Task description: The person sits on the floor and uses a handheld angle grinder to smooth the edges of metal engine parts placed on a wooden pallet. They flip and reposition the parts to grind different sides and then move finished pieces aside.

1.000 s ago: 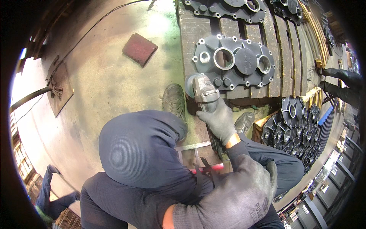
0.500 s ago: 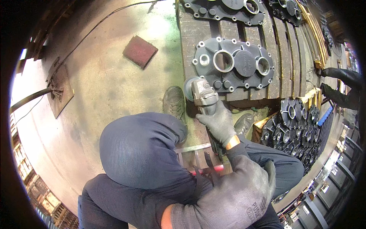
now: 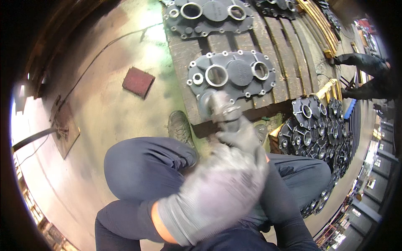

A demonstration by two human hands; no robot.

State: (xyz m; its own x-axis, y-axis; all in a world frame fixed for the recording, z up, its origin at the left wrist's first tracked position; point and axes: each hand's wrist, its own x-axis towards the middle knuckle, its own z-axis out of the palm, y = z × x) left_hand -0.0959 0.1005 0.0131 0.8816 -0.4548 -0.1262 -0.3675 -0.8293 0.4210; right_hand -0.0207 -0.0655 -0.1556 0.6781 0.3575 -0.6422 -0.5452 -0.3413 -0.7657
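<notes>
My right hand (image 3: 242, 136), in a grey glove, wraps around the body of an angle grinder (image 3: 226, 109). The grinder's disc (image 3: 206, 102) is at the near left edge of a dark cast metal cover (image 3: 240, 73); I cannot tell whether they touch. That cover lies flat on wooden slats and has two large round openings and small bright bolt bosses along its rim. Close below the grinder is my gloved left hand (image 3: 213, 194), smeared by motion. It overlaps the right wrist and hides the grinder's rear end; its fingers are unclear.
Further cast covers (image 3: 205, 16) lie on the wooden pallet (image 3: 289, 62). Many more are stacked at the right (image 3: 312, 134). A dark red pad (image 3: 138, 82) lies on the floor at left, near a cable (image 3: 98, 56). Another person's dark-clothed legs (image 3: 362, 77) show at far right.
My left hand has moved up and left, from beside my right thigh to just below the grinder. The view has shifted, bringing more of the pallet's covers into sight.
</notes>
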